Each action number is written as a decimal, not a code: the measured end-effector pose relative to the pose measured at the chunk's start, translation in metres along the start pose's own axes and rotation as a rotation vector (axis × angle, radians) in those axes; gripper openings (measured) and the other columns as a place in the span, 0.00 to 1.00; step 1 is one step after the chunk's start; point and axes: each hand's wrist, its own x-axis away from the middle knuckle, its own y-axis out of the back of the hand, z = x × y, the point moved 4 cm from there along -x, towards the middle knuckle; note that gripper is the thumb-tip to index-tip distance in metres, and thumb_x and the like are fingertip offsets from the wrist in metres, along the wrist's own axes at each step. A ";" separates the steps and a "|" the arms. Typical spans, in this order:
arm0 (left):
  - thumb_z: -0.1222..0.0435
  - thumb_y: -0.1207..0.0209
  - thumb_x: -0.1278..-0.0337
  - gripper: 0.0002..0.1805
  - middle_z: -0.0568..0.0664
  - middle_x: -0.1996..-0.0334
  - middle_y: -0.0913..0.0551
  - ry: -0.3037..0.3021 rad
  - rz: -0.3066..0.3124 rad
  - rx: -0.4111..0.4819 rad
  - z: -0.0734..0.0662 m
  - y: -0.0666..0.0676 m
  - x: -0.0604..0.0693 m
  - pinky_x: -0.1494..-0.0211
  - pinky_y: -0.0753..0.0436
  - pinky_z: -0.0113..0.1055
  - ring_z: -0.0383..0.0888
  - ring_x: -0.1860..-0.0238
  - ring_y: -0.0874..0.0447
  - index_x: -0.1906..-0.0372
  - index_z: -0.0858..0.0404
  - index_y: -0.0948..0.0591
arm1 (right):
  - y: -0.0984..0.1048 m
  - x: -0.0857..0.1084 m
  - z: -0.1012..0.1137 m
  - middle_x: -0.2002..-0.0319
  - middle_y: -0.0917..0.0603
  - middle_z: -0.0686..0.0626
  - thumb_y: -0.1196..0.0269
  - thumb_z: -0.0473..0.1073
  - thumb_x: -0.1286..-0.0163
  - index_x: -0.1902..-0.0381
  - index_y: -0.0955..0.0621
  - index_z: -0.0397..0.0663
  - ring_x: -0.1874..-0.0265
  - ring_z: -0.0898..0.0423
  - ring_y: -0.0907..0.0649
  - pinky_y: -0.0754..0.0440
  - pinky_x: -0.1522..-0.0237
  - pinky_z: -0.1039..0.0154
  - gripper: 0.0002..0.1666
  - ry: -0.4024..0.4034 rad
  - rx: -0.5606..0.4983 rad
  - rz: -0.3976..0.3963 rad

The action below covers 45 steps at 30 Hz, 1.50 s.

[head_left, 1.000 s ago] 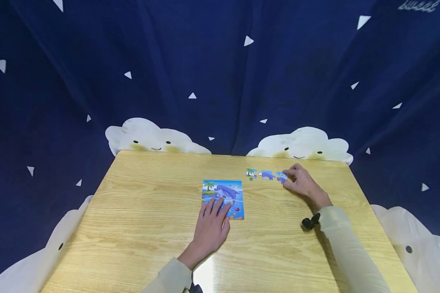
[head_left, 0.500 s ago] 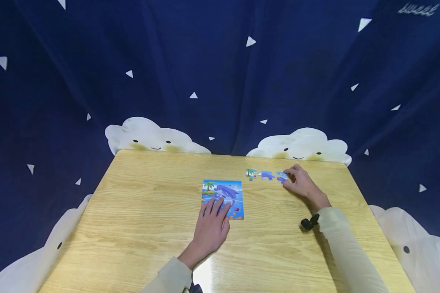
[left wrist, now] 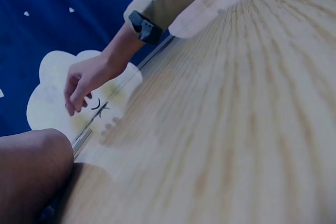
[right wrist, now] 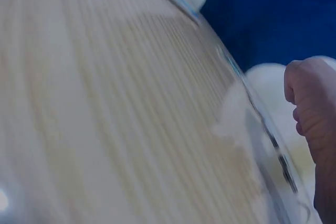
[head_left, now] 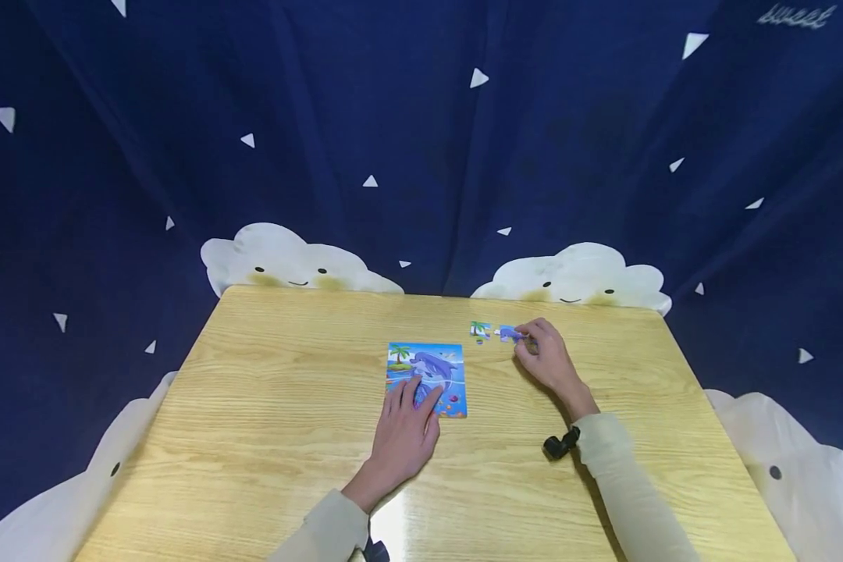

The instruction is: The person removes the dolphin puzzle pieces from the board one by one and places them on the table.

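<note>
Dolphin board [head_left: 432, 364] partly under spread left hand [head_left: 405, 439]; piece [head_left: 508, 334] at right hand [head_left: 548, 356], pinch unclear

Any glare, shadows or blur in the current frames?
Head view: white glare on the table beside the left sleeve, a shadow along the right sleeve; left wrist view: hazy, wood grain blurred; right wrist view: also hazy, a bright spot at the lower left edge.

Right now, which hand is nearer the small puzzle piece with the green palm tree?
Your right hand: it is right of the palm-tree piece, at the neighbouring blue dolphin puzzle piece. Your left hand lies farther off, on the square blue dolphin picture nearer you and leftward.
</note>
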 end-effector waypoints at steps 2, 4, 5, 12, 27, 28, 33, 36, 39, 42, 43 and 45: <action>0.56 0.51 0.24 0.27 0.60 0.28 0.31 0.002 -0.020 0.006 0.000 0.001 0.000 0.25 0.37 0.58 0.61 0.29 0.36 0.25 0.48 0.25 | -0.008 -0.001 0.011 0.59 0.16 0.42 0.37 0.34 0.33 0.54 0.13 0.34 0.63 0.49 0.20 0.20 0.59 0.51 0.13 0.031 -0.010 0.004; 0.56 0.50 0.25 0.26 0.60 0.31 0.30 -0.004 -0.045 0.012 0.000 0.001 0.001 0.28 0.35 0.57 0.59 0.33 0.34 0.26 0.48 0.24 | -0.015 -0.002 0.023 0.62 0.16 0.43 0.37 0.33 0.34 0.55 0.13 0.35 0.64 0.50 0.20 0.20 0.60 0.51 0.11 0.064 -0.019 0.004; 0.56 0.50 0.25 0.26 0.61 0.32 0.29 -0.008 -0.056 0.014 0.000 0.001 0.001 0.29 0.34 0.57 0.59 0.34 0.34 0.26 0.48 0.23 | -0.019 -0.002 0.028 0.63 0.16 0.45 0.37 0.33 0.34 0.56 0.12 0.35 0.65 0.51 0.20 0.20 0.61 0.51 0.11 0.082 -0.018 0.005; 0.55 0.47 0.23 0.22 0.58 0.34 0.27 -0.002 -0.076 0.021 -0.001 0.001 0.002 0.30 0.34 0.57 0.57 0.34 0.33 0.30 0.47 0.20 | -0.044 -0.010 0.069 0.62 0.13 0.47 0.36 0.33 0.35 0.59 0.12 0.38 0.62 0.50 0.17 0.18 0.56 0.49 0.09 0.202 -0.053 0.046; 0.58 0.49 0.21 0.21 0.57 0.32 0.26 -0.056 -0.076 -0.086 -0.006 0.004 0.011 0.30 0.32 0.61 0.66 0.30 0.31 0.31 0.53 0.20 | -0.103 -0.017 0.137 0.64 0.21 0.54 0.37 0.35 0.31 0.46 0.14 0.40 0.69 0.61 0.25 0.23 0.67 0.65 0.16 0.243 -0.146 0.347; 0.58 0.49 0.22 0.21 0.57 0.32 0.26 -0.057 -0.082 -0.086 -0.006 0.005 0.012 0.29 0.32 0.60 0.65 0.30 0.31 0.32 0.55 0.20 | -0.106 -0.017 0.138 0.65 0.22 0.54 0.36 0.35 0.31 0.46 0.14 0.40 0.69 0.61 0.25 0.24 0.67 0.66 0.17 0.245 -0.158 0.355; 0.59 0.46 0.23 0.22 0.61 0.31 0.29 -0.021 -0.104 -0.030 -0.005 0.006 0.019 0.27 0.34 0.59 0.61 0.28 0.33 0.32 0.61 0.24 | -0.119 -0.013 0.138 0.64 0.21 0.53 0.34 0.37 0.31 0.45 0.15 0.41 0.68 0.61 0.26 0.24 0.65 0.65 0.18 0.243 -0.160 0.391; 0.58 0.46 0.23 0.22 0.65 0.31 0.31 0.012 -0.106 0.010 -0.003 0.007 0.021 0.28 0.34 0.60 0.62 0.28 0.35 0.31 0.61 0.25 | -0.122 -0.011 0.137 0.61 0.22 0.51 0.34 0.40 0.30 0.42 0.16 0.41 0.66 0.59 0.26 0.24 0.63 0.63 0.20 0.228 -0.141 0.420; 0.58 0.44 0.23 0.23 0.66 0.32 0.31 0.032 -0.112 0.021 -0.003 0.007 0.022 0.28 0.34 0.60 0.62 0.28 0.36 0.32 0.63 0.25 | -0.124 -0.009 0.138 0.55 0.23 0.49 0.34 0.44 0.28 0.39 0.17 0.40 0.61 0.57 0.25 0.23 0.57 0.60 0.23 0.201 -0.144 0.450; 0.58 0.43 0.25 0.24 0.65 0.31 0.30 0.048 -0.117 0.026 -0.003 0.009 0.024 0.26 0.34 0.59 0.61 0.27 0.35 0.33 0.65 0.24 | -0.125 -0.007 0.138 0.52 0.24 0.49 0.34 0.46 0.27 0.37 0.17 0.41 0.57 0.56 0.24 0.21 0.51 0.57 0.24 0.175 -0.149 0.464; 0.57 0.43 0.25 0.24 0.65 0.31 0.30 0.052 -0.116 0.024 -0.003 0.010 0.025 0.26 0.35 0.58 0.61 0.27 0.35 0.33 0.66 0.24 | -0.125 -0.006 0.138 0.51 0.24 0.49 0.34 0.47 0.27 0.37 0.17 0.41 0.55 0.56 0.23 0.21 0.49 0.57 0.24 0.165 -0.150 0.465; 0.57 0.43 0.25 0.25 0.64 0.31 0.29 0.057 -0.109 0.014 -0.003 0.012 0.026 0.24 0.35 0.57 0.60 0.27 0.35 0.32 0.66 0.25 | -0.126 -0.006 0.138 0.51 0.24 0.50 0.33 0.48 0.27 0.38 0.17 0.43 0.54 0.55 0.23 0.20 0.48 0.56 0.24 0.152 -0.154 0.463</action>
